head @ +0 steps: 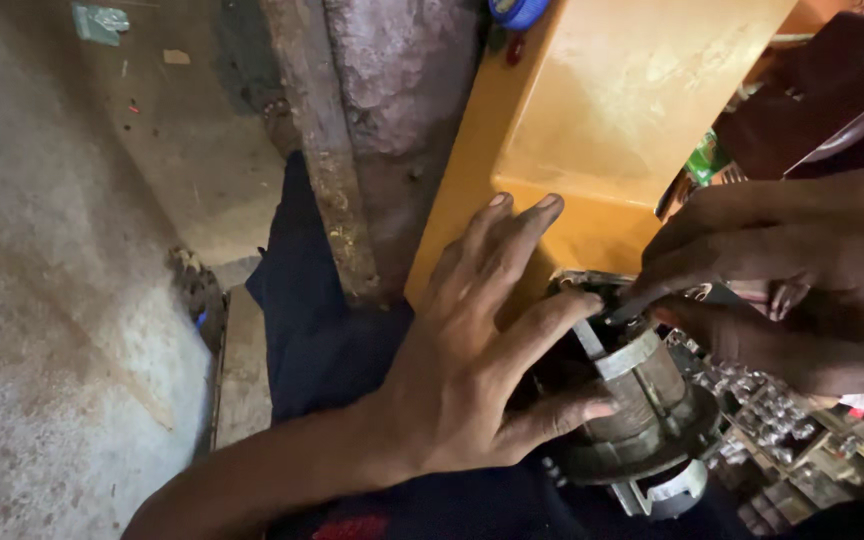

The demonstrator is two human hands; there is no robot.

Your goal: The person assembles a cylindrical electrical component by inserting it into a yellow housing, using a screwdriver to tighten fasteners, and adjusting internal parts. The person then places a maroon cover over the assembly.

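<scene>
1. Surroundings first: an orange-yellow metal housing (pixel 612 110) fills the upper middle of the view, standing against a rough concrete pillar (pixel 372 120), with a bare concrete floor (pixel 52 300) spreading to the left.
2. Dark blue cloth (pixel 322 340), apparently the person's clothed lap, runs down the middle and carries the work; no tabletop shows under it.
3. Left hand (pixel 472 370) comes in from the lower left, forearm stretched across the lap. Its grip is spread: fingers fan wide, two tips resting against the housing, the index finger and thumb laid on the motor part from the left.
4. Right hand (pixel 792 280) comes in from the upper right and sits above and to the right of the part. Its grip is pressed together, pinching a thin metal tool (pixel 620 310) whose tip points down and left onto the top of the part. What kind of tool it is cannot be told.
5. Motor part (pixel 642 410), a round, dusty, dark metal piece with a grey band across its barrel, lies between the two hands, just below the housing. Its long axis tilts from upper left to lower right, with the wider flange toward the lower end.
6. Both hands touch or nearly touch it; the left one steadies its side, while the right meets it only through the tool.
7. Small clutter (pixel 782 430) of metal bits lies at lower right, just beside the part.
</scene>
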